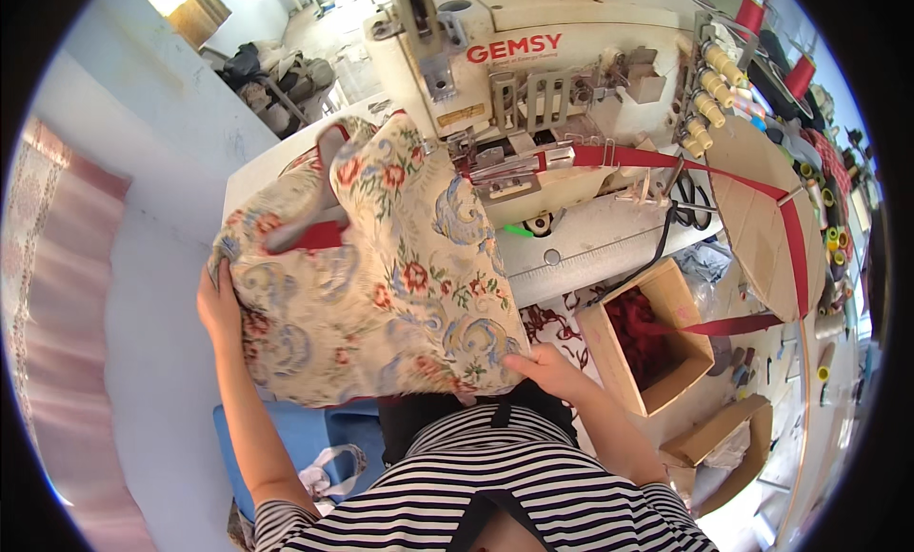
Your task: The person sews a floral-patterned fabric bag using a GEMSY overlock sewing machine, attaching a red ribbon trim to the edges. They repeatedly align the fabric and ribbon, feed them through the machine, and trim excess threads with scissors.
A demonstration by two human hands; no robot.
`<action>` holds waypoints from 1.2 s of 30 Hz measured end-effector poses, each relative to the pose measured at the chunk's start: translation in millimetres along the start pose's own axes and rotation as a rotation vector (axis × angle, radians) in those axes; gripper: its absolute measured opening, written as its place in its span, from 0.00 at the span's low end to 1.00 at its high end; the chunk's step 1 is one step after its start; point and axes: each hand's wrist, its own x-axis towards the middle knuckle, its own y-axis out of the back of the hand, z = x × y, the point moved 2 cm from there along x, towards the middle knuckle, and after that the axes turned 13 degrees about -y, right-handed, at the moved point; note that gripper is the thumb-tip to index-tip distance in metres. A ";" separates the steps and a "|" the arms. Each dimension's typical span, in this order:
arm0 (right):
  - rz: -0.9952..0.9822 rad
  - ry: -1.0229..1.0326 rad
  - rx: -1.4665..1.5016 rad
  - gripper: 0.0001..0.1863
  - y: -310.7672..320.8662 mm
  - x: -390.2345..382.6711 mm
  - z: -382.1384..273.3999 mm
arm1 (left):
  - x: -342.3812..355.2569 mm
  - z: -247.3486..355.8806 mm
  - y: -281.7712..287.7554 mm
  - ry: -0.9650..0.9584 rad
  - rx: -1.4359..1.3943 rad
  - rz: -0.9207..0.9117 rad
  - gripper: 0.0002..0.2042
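Note:
A cream floral fabric piece (381,276) with red flowers and blue scrolls spreads between my two hands. It has a cut-out opening with dark red showing inside. My left hand (221,309) grips its left edge, and my right hand (552,371) pinches the lower right corner. At its upper right, the cloth lies against the needle area of a cream industrial sewing machine (571,76). Red binding tape (628,158) runs through a metal guide (519,166) on the machine's front. Whether the tape is joined to the cloth is hidden.
Right of my right hand stands a wooden box (674,366) of dark red tape. Behind it, tape loops over a cardboard sheet (752,200). An open cardboard carton (728,442) is at lower right. A blue seat or bin (243,438) is below left, beside the wall (157,285).

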 end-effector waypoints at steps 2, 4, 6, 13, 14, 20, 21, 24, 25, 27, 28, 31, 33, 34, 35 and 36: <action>-0.060 0.038 0.170 0.17 -8.8 0.0 9.8 | -2.0 11.3 5.3 -0.269 0.411 0.168 0.14; -0.043 0.076 0.274 0.17 -18.3 -0.2 16.2 | 2.8 63.5 -7.6 -0.475 0.173 0.234 0.17; -0.023 0.114 0.307 0.15 -25.3 -7.3 15.0 | 1.9 114.9 -36.4 -0.535 -0.237 0.038 0.15; 0.177 0.145 0.313 0.13 -28.3 -14.9 35.7 | 70.5 191.8 -182.7 -0.816 -0.161 -0.302 0.14; 0.198 0.137 0.279 0.13 -27.8 -16.2 38.4 | 72.6 194.5 -192.0 -0.839 -0.069 -0.370 0.14; 0.177 0.126 0.296 0.14 -33.1 -18.4 35.1 | 75.1 183.0 -208.6 -0.779 -0.176 -0.361 0.10; 0.131 0.126 0.288 0.14 -33.0 -20.0 31.7 | 73.0 182.2 -208.8 -0.812 -0.199 -0.325 0.11; 0.085 0.102 0.291 0.14 -33.1 -27.2 31.3 | 63.9 192.0 -201.8 -0.804 -0.263 -0.273 0.11; 0.089 0.060 0.249 0.14 -30.8 -27.5 32.5 | 63.3 192.4 -200.4 -0.813 -0.265 -0.258 0.10; 0.086 0.052 0.330 0.14 -30.0 -25.6 30.6 | 61.2 193.4 -198.1 -0.825 -0.270 -0.227 0.10; 0.084 0.048 0.371 0.14 -29.6 -24.6 29.6 | 62.0 191.9 -200.3 -0.839 -0.261 -0.216 0.10; 0.094 0.080 0.314 0.14 -27.7 -18.4 31.4 | 69.0 182.0 -211.4 -0.880 -0.224 -0.193 0.11; 0.112 0.099 0.295 0.15 -27.3 -18.6 20.9 | 74.9 178.9 -215.1 -0.906 -0.187 -0.183 0.12; 0.122 0.109 0.286 0.15 -27.4 -19.0 17.7 | 77.3 177.3 -216.5 -0.916 -0.182 -0.177 0.11; 0.136 0.098 0.269 0.15 -25.9 -15.7 19.5 | 80.4 177.2 -217.0 -0.928 -0.179 -0.170 0.11; 0.145 0.119 0.256 0.15 -25.2 -15.7 17.4 | 83.8 177.0 -217.8 -0.939 -0.175 -0.163 0.11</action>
